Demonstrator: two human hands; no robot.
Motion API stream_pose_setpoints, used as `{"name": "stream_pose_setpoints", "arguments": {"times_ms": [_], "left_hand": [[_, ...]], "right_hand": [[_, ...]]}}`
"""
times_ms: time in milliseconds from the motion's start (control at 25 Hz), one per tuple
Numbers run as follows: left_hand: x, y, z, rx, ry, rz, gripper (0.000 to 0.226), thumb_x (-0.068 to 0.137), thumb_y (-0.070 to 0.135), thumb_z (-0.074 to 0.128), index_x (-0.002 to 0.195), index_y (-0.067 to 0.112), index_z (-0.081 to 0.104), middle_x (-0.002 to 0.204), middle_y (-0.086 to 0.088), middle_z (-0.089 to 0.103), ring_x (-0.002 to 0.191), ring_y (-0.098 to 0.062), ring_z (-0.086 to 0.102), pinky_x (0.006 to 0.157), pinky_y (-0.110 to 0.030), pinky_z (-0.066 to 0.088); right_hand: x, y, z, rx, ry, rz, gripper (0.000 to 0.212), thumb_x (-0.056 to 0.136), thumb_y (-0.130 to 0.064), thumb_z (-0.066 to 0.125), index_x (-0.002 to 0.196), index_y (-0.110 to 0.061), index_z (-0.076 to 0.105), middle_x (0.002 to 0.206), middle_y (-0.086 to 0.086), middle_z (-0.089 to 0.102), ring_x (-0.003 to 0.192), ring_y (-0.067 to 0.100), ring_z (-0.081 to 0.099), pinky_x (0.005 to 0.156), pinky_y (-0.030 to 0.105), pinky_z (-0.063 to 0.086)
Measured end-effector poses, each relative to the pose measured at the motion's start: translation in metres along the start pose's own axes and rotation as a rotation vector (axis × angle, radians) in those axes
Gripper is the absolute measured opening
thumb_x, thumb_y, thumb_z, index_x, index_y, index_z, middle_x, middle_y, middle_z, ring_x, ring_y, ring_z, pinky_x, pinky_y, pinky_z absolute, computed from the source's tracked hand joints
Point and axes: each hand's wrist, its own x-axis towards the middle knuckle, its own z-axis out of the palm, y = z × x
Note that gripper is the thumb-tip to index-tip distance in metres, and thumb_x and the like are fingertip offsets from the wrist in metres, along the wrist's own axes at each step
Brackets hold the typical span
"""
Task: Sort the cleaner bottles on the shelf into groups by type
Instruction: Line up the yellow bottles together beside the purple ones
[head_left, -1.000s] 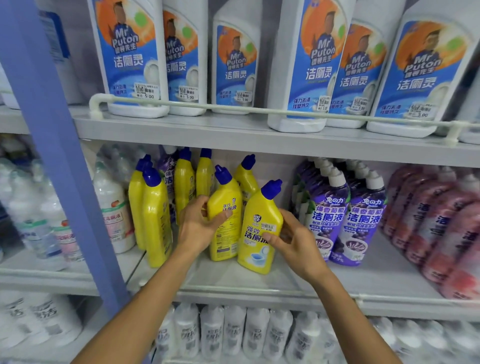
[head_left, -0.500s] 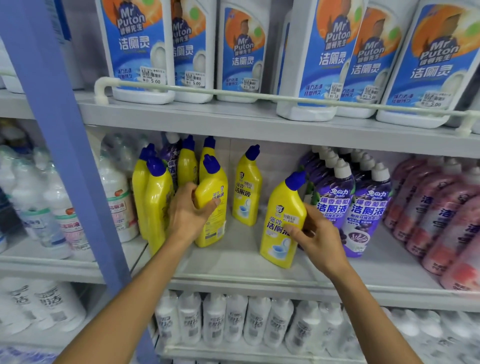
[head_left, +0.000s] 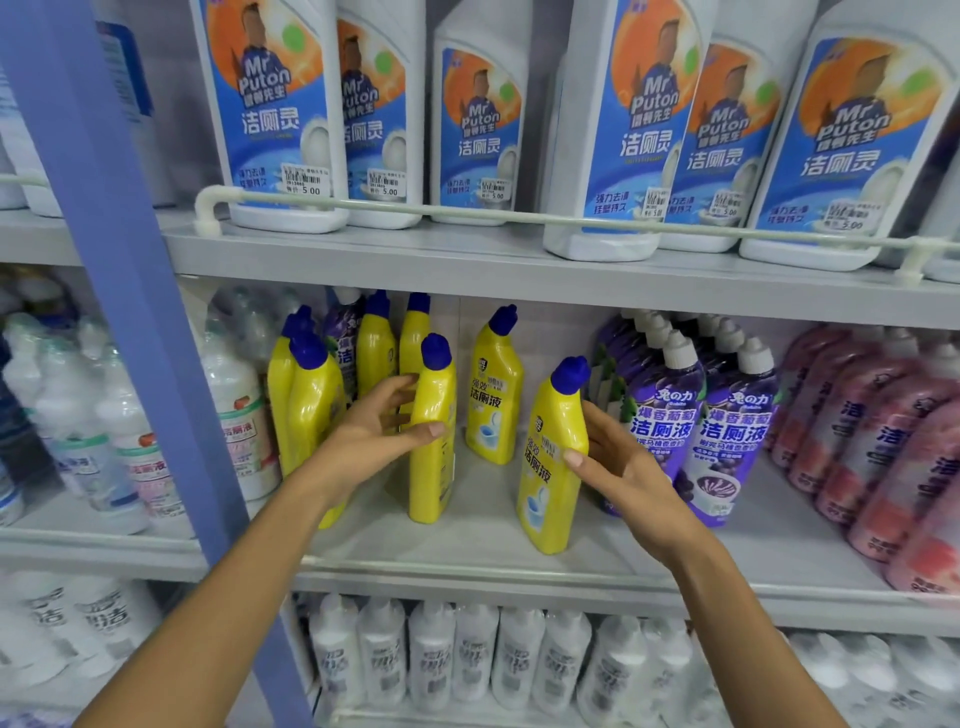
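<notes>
Yellow cleaner bottles with angled necks and blue caps, on the middle shelf (head_left: 467, 545). The side-on bottle (head_left: 434, 441) stands upright, gripped by the left hand (head_left: 382, 434), thumb across its front and fingers behind. The label-forward bottle (head_left: 550, 467) leans slightly near the front edge, gripped by the right hand (head_left: 623, 467), thumb on its label. The third bottle (head_left: 493, 389) stands free between them, further back. The yellow group (head_left: 309, 410) is at left; purple bottles (head_left: 662, 415) are beside the right hand.

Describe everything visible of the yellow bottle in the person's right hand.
The yellow bottle is glossy plastic with a dark blue cap on a slanted neck. Its label shows blue Chinese characters and a toilet picture. It stands near the front of the grey shelf, just left of the purple bottles. The right hand holds it, thumb on the label, fingers behind.
</notes>
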Motion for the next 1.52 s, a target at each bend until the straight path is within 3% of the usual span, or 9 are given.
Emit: {"name": "stream_pose_setpoints", "arguments": {"times_ms": [120, 320, 480, 640, 720, 880, 1120, 1360, 1520], "left_hand": [[0.005, -0.006, 0.009, -0.034, -0.08, -0.019, 0.085, 0.069, 0.041, 0.093, 0.141, 0.037, 0.05, 0.13, 0.012, 0.067, 0.122, -0.01, 0.064, 0.103, -0.035, 0.053], [0.002, -0.009, 0.053, 0.077, 0.225, 0.026, 0.07, 0.057, 0.054, 0.095, 0.112, 0.038, 0.056, 0.115, 0.008, 0.063, 0.104, -0.009, 0.064, 0.078, -0.024, 0.053], [-0.001, -0.018, 0.042, 0.044, 0.103, -0.022, 0.084, 0.049, 0.067, 0.092, 0.122, 0.039, 0.06, 0.122, 0.012, 0.065, 0.111, -0.002, 0.063, 0.093, -0.027, 0.053], [-0.012, -0.019, 0.019, -0.019, 0.003, -0.026, 0.071, 0.058, 0.042, 0.097, 0.119, 0.041, 0.059, 0.122, 0.007, 0.067, 0.113, -0.011, 0.066, 0.088, -0.022, 0.054], [-0.011, -0.019, 0.033, 0.011, 0.103, -0.012, 0.064, 0.066, 0.026, 0.095, 0.12, 0.03, 0.06, 0.114, 0.006, 0.069, 0.101, -0.004, 0.068, 0.076, -0.014, 0.053], [-0.007, -0.027, 0.056, 0.038, 0.276, 0.037, 0.061, 0.056, 0.049, 0.096, 0.103, 0.036, 0.059, 0.107, 0.008, 0.072, 0.09, 0.002, 0.068, 0.074, -0.021, 0.056], [-0.005, -0.037, 0.047, 0.078, 0.275, 0.029, 0.061, 0.061, 0.04, 0.097, 0.102, 0.035, 0.051, 0.106, 0.013, 0.07, 0.097, -0.006, 0.069, 0.082, -0.034, 0.06], [-0.005, -0.033, 0.049, 0.1, 0.27, 0.05, 0.061, 0.069, 0.034, 0.094, 0.111, 0.029, 0.051, 0.104, 0.018, 0.067, 0.095, 0.001, 0.065, 0.072, -0.018, 0.052], [-0.003, -0.036, 0.042, 0.095, 0.232, 0.052, 0.057, 0.067, 0.034, 0.094, 0.106, 0.035, 0.053, 0.105, 0.013, 0.072, 0.096, 0.0, 0.068, 0.074, -0.019, 0.054]], "right_hand": [[0.007, -0.005, 0.003, 0.02, -0.057, -0.009, 0.072, 0.092, -0.024, 0.073, 0.155, -0.028, 0.04, 0.148, -0.014, 0.059, 0.138, 0.008, 0.054, 0.115, 0.035, 0.046], [0.015, 0.003, 0.036, -0.128, 0.193, -0.043, 0.067, 0.07, -0.054, 0.09, 0.13, -0.042, 0.062, 0.128, -0.012, 0.069, 0.117, 0.001, 0.064, 0.101, 0.035, 0.055], [0.014, 0.008, 0.043, -0.177, 0.23, -0.06, 0.05, 0.075, -0.058, 0.086, 0.118, -0.059, 0.061, 0.128, -0.021, 0.066, 0.121, -0.002, 0.06, 0.104, 0.032, 0.051], [0.013, 0.017, 0.023, -0.02, 0.034, 0.002, 0.07, 0.082, -0.044, 0.085, 0.141, -0.033, 0.05, 0.141, -0.009, 0.063, 0.133, 0.009, 0.058, 0.113, 0.036, 0.047], [0.017, 0.018, 0.033, -0.077, 0.125, -0.023, 0.071, 0.077, -0.036, 0.088, 0.137, -0.028, 0.052, 0.132, -0.008, 0.067, 0.125, 0.008, 0.062, 0.106, 0.027, 0.051], [0.026, 0.019, 0.059, -0.183, 0.349, -0.035, 0.081, 0.061, -0.054, 0.091, 0.129, -0.029, 0.055, 0.117, -0.014, 0.07, 0.103, -0.005, 0.067, 0.083, 0.013, 0.053], [0.031, 0.029, 0.061, -0.468, 0.463, 0.008, 0.093, 0.054, -0.096, 0.066, 0.12, -0.03, 0.066, 0.113, -0.001, 0.063, 0.105, 0.013, 0.06, 0.09, 0.044, 0.057], [0.026, 0.022, 0.084, -0.317, 0.532, -0.038, 0.093, 0.065, -0.048, 0.095, 0.139, -0.021, 0.047, 0.118, -0.016, 0.059, 0.1, -0.006, 0.06, 0.083, 0.01, 0.047], [0.037, 0.023, 0.081, -0.258, 0.343, -0.023, 0.079, 0.072, -0.036, 0.095, 0.136, -0.029, 0.05, 0.123, -0.022, 0.063, 0.11, -0.017, 0.059, 0.096, 0.016, 0.053]]}}
